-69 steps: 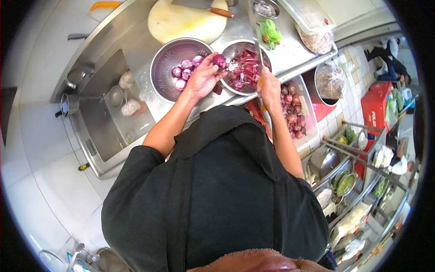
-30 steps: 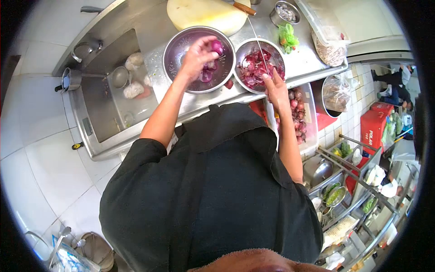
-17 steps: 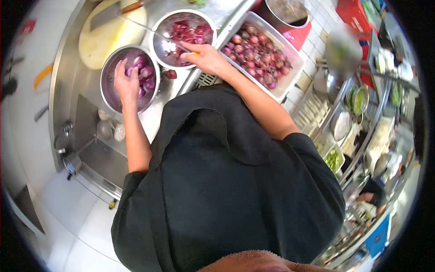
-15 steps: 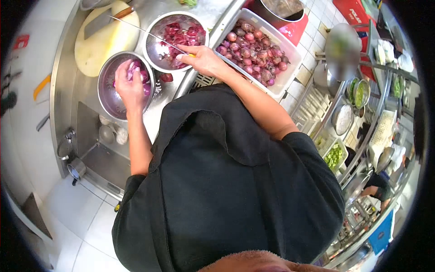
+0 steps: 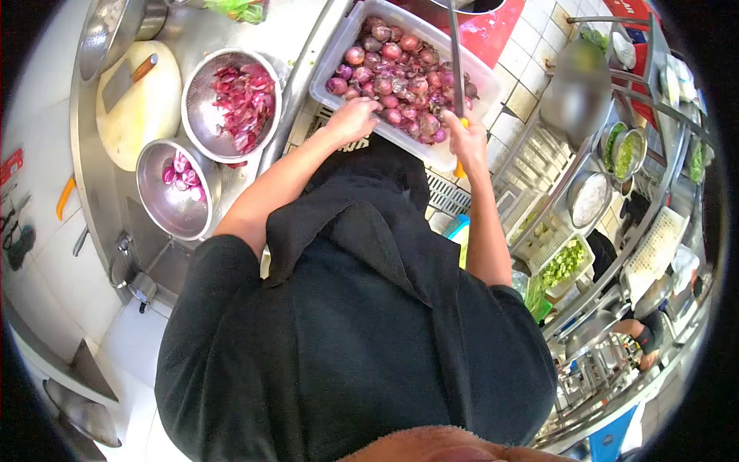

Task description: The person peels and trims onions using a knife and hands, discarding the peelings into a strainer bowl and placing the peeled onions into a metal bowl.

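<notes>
A translucent plastic tub (image 5: 327,81) full of unpeeled red onions (image 5: 416,83) stands before me. My left hand (image 5: 354,122) is at its near left edge, fingers bent and apart over the nearest onions, with none visibly gripped. My right hand (image 5: 468,142) is closed round the yellow handle of a long knife (image 5: 456,58). Its blade points away across the right part of the tub. To the left, a colander (image 5: 192,108) contains dark red onion skins (image 5: 245,104). A second colander (image 5: 154,204) nearer me holds several peeled purple onions (image 5: 183,177).
A cleaver (image 5: 123,85) lies on a round cutting board (image 5: 142,146) at the left of the steel counter. The sink (image 5: 173,266) is below the colanders. At right, a rack holds bowls and a tray of chopped greens (image 5: 566,263). A red stool-like surface (image 5: 500,35) stands behind the tub.
My left hand has left the peeled-onion colander and come right to the tub. My right hand has moved right with the knife, whose blade has swung from leftward to pointing away. My view has shifted.
</notes>
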Motion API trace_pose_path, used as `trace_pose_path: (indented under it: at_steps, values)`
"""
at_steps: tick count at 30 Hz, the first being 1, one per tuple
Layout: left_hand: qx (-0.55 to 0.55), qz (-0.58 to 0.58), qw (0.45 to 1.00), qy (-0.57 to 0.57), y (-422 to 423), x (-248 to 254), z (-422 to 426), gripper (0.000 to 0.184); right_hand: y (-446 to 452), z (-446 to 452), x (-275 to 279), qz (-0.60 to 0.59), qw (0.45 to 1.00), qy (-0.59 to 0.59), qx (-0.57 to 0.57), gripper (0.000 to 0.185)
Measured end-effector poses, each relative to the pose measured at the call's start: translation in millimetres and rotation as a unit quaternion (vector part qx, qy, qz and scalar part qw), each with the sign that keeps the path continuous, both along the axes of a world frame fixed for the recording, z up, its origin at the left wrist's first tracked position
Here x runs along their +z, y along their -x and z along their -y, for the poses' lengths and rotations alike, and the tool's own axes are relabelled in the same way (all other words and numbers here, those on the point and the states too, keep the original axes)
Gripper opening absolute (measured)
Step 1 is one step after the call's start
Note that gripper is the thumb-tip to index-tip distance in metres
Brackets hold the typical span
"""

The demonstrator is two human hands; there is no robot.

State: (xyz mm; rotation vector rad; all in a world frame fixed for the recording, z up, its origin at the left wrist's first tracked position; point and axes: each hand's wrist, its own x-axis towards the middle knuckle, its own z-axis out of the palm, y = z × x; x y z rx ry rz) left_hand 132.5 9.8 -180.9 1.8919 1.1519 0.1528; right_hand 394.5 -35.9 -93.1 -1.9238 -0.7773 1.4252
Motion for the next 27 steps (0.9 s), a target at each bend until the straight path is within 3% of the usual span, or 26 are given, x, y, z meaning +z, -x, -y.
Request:
trace_pose_path:
  at_steps: [4, 5, 7, 9, 10, 11, 13, 14, 17, 20, 21, 24, 27]
  values:
    - [-0.133, -0.047, 0.987, 0.079, -67.2, -23.5, -27.2, 0.032, -41.7, 23.3, -29.1, -0.023, 0.997, 0.036, -0.065, 0.019]
    - [-0.182, -0.039, 0.977, 0.101, -81.6, -17.8, -31.5, 0.033, -42.2, 26.7, -26.7, -0.029, 0.995, 0.05, -0.079, 0.019]
    - [-0.219, 0.037, 0.967, 0.123, -106.5, -58.8, -30.9, 0.034, -52.8, 35.5, -42.7, -0.041, 0.992, 0.074, -0.092, 0.027]
    - [-0.232, 0.073, 0.966, 0.082, -115.9, -91.6, -48.6, 0.036, -48.9, 39.2, -42.3, -0.064, 0.986, 0.087, -0.125, 0.033]
    - [-0.154, -0.004, 0.975, 0.158, -110.4, -79.7, -58.6, 0.038, -47.4, 40.7, -43.6, -0.055, 0.987, 0.09, -0.123, 0.035]
    - [-0.17, -0.102, 0.976, 0.094, -109.1, -65.5, -79.8, 0.039, -50.3, 45.0, -51.1, -0.089, 0.981, 0.103, -0.137, 0.036]
    - [-0.071, 0.019, 0.997, -0.018, -93.0, -81.7, -97.6, 0.035, -47.8, 43.9, -47.1, -0.097, 0.979, 0.109, -0.143, 0.035]
    - [0.0, 0.055, 0.997, -0.059, -84.1, -82.1, -102.5, 0.034, -49.2, 46.1, -51.7, -0.124, 0.976, 0.095, -0.151, 0.018]
    - [-0.085, -0.056, 0.994, -0.046, -67.4, -76.1, -113.7, 0.032, -52.3, 43.7, -59.3, -0.078, 0.984, 0.099, -0.123, 0.023]
    - [-0.06, -0.128, 0.984, -0.11, -84.0, -66.3, -84.2, 0.027, -58.8, 41.2, -70.2, -0.064, 0.986, 0.103, -0.113, 0.026]
    - [-0.104, -0.207, 0.966, -0.117, -94.2, -60.3, -75.7, 0.037, -60.0, 38.9, -70.0, -0.067, 0.986, 0.101, -0.118, 0.026]
    - [-0.086, -0.269, 0.944, -0.172, -110.5, -75.6, -53.3, 0.053, -62.2, 32.3, -67.4, -0.065, 0.985, 0.101, -0.124, 0.023]
    - [-0.092, -0.289, 0.937, -0.175, -113.8, -91.5, -57.2, 0.047, -63.7, 28.8, -65.7, -0.063, 0.985, 0.108, -0.116, 0.02]
